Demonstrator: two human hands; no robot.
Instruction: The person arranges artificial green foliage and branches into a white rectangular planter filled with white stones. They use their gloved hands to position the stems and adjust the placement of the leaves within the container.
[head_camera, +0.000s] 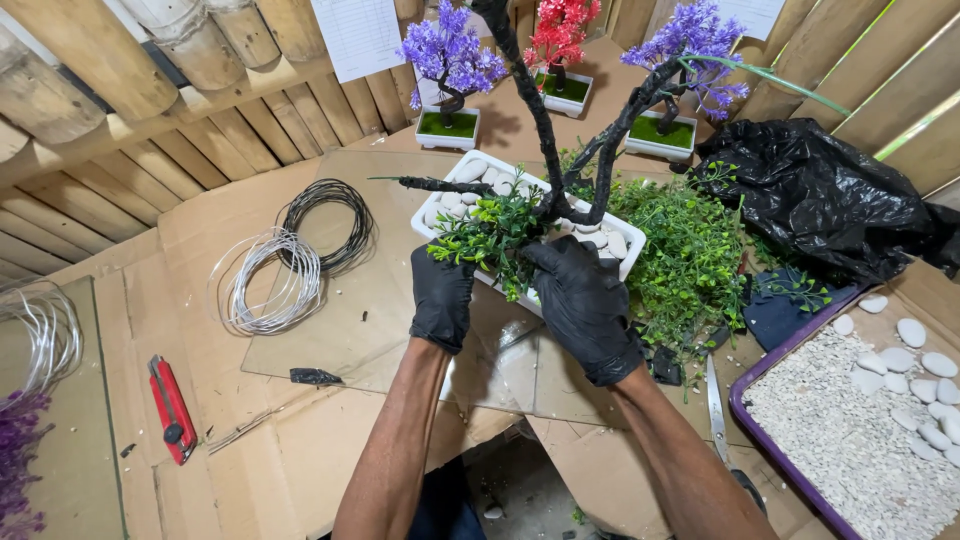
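Observation:
Both my hands wear black gloves. A white rectangular pot (447, 182) filled with white pebbles stands on the cardboard in front of me, with a black wrapped tree trunk (531, 100) rising from it and forking into branches. My left hand (441, 297) rests against the pot's near edge, its fingers at a sprig of green plastic leaves (488, 233). My right hand (583, 300) grips the pot's near side at the base of the trunk, fingers partly among the leaves.
A pile of green foliage (685, 245) lies right of the pot, beside a black plastic bag (820, 190). A purple tray (760, 395) of white gravel and pebbles sits at right. Coils of silver wire (268, 280) and black wire (330, 222), a red utility knife (171, 408), and finished small trees (452, 60) surround the work spot.

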